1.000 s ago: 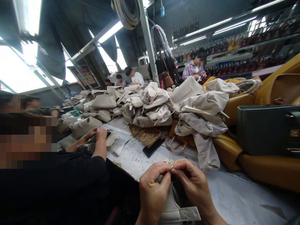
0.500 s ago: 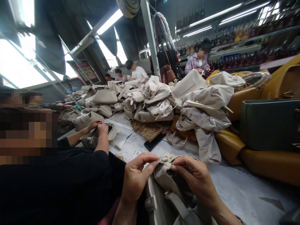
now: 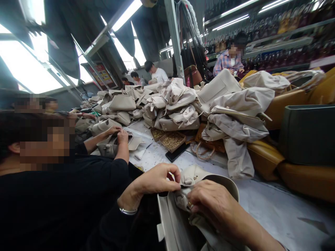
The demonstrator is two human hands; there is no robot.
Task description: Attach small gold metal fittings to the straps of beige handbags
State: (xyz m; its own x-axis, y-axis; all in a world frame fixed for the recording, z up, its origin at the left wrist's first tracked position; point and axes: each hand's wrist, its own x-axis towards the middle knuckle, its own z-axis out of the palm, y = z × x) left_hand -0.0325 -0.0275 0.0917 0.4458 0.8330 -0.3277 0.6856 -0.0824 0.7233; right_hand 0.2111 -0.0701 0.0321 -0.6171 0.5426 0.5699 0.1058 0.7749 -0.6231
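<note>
I saw the cream handbag [image 3: 172, 218] gape upward, left hand [image 3: 157, 179] pinching its rim, right hand [image 3: 214, 205] knuckles-up, its grip hidden.

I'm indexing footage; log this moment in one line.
left hand: at beige bag | right hand: on same bag | beyond: gold pieces, phone

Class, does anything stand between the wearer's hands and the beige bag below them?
Nothing visible does: the right hand grips the beige bag, the left hand is at its edge, and the piled bags lie beyond it.
</note>
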